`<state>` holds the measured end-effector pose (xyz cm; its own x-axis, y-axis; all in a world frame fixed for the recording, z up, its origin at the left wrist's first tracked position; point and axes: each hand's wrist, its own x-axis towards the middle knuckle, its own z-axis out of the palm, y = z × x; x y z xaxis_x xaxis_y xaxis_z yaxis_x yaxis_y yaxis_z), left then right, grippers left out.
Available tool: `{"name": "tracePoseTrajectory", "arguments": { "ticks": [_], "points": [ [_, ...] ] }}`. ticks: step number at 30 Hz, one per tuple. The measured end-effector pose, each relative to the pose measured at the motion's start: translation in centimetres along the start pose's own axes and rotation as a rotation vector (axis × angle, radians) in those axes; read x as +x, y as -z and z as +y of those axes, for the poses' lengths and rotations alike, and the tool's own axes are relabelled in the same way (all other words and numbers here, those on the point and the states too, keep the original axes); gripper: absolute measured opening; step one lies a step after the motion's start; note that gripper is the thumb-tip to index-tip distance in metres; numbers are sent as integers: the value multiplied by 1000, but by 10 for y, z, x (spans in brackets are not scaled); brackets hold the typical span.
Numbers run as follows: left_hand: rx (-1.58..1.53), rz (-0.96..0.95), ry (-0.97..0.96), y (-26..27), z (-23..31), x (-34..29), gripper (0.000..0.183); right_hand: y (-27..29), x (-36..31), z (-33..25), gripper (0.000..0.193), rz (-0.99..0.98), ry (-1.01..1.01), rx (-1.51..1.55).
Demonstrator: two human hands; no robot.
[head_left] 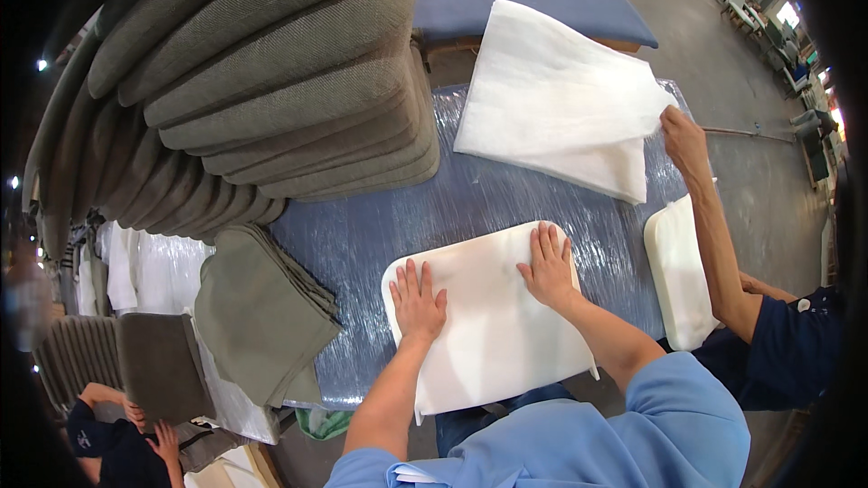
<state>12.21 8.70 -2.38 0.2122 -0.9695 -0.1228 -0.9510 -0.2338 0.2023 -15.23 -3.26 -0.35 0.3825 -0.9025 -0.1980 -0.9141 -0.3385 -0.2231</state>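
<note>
A white padded cushion [493,325] with rounded far corners lies in front of me, its near edge close to my body. My left hand [418,305] rests flat on its far left part, fingers spread. On the far right part my right hand [548,269] also lies flat, with its fingertips near the cushion's far edge. Neither hand grips anything; both are open. White sheet material hangs a little past the cushion's near corners. The table [362,244] beneath is blue and wrapped in clear plastic film.
Tall stacks of grey-brown upholstered cushions [298,81] stand at the far left. Folded olive-grey fabric covers [258,307] lie nearer. At right, a co-worker's hand [684,140] holds white batting sheets [561,95]; another white cushion [680,271] is beside them. Another person [117,438] handles a grey cushion, lower left.
</note>
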Motion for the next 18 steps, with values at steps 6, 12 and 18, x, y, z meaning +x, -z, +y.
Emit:
{"name": "tracePoseTrajectory", "arguments": {
  "ticks": [6,12,18],
  "points": [
    [-5,-25,22,0,-1,1,74,18,10,-11,67,85,-8,72],
    [-2,-12,27,-4,-3,1,75,24,51,-30,31,412,200,369],
    [-33,21,2,-7,-1,4,77,42,163,-23,16,532,161,304]
  ]
}}
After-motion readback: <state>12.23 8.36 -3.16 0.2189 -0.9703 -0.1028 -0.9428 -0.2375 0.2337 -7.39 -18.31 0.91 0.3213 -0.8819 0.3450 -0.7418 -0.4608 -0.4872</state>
